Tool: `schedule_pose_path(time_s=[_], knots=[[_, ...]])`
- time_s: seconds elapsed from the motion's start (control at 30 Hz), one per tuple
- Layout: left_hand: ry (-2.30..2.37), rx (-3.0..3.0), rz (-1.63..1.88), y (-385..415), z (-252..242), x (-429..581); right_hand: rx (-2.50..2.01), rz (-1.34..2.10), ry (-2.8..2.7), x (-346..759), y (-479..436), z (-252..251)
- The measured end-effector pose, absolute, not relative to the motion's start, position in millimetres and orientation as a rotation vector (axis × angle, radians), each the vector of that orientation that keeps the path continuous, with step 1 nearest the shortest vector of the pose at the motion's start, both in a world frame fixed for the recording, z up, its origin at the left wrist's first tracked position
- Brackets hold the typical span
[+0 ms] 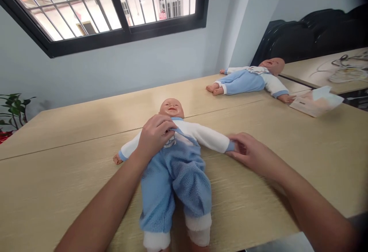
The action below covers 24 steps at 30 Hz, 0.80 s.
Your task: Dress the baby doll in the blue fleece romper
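Note:
A baby doll (pixel 186 164) in a blue and white outfit lies on its back on the wooden table, head away from me and legs toward me. Over its chest, my left hand (pixel 156 134) is closed on the front of the outfit near the collar, with the fingertips partly hidden. My right hand (pixel 248 150) is wrapped round the doll's hand at the end of the outstretched white sleeve (pixel 211 137), beside its blue cuff. The doll's other arm lies out to the left, its small hand (pixel 117 159) resting on the table.
A second doll (pixel 247 79) in similar clothes lies at the back right. Near its hand sits an open pack of wipes or tissues (pixel 312 100). Coiled cables (pixel 346 70) lie on another table, with black chairs (pixel 310 33) behind. A plant (pixel 15 108) stands at left.

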<state>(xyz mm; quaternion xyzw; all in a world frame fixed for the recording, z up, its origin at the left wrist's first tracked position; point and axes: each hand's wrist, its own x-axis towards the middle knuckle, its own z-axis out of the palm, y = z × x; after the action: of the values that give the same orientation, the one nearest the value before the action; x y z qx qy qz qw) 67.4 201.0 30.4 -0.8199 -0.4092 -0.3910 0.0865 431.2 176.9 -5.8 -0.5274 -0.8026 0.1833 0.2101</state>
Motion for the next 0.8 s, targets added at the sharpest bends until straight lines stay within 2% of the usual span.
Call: schedule_pose_path(time_s=[0.27, 0.43, 0.63, 0.8], knots=[[-0.878, -2.468, -1.301, 205, 25, 59, -1.085, 0.583, -1.737, 380, 202, 31], [-0.948, -2.377, -1.555, 201, 29, 67, -0.938, 0.443, -2.065, 298, 227, 49], [-1.338, -2.333, -1.841, 199, 43, 80, -0.503, 0.889, -2.399, 283, 232, 52], [-1.419, -2.402, -1.698, 208, 34, 76, -0.478, 1.158, -2.241, 301, 228, 44]])
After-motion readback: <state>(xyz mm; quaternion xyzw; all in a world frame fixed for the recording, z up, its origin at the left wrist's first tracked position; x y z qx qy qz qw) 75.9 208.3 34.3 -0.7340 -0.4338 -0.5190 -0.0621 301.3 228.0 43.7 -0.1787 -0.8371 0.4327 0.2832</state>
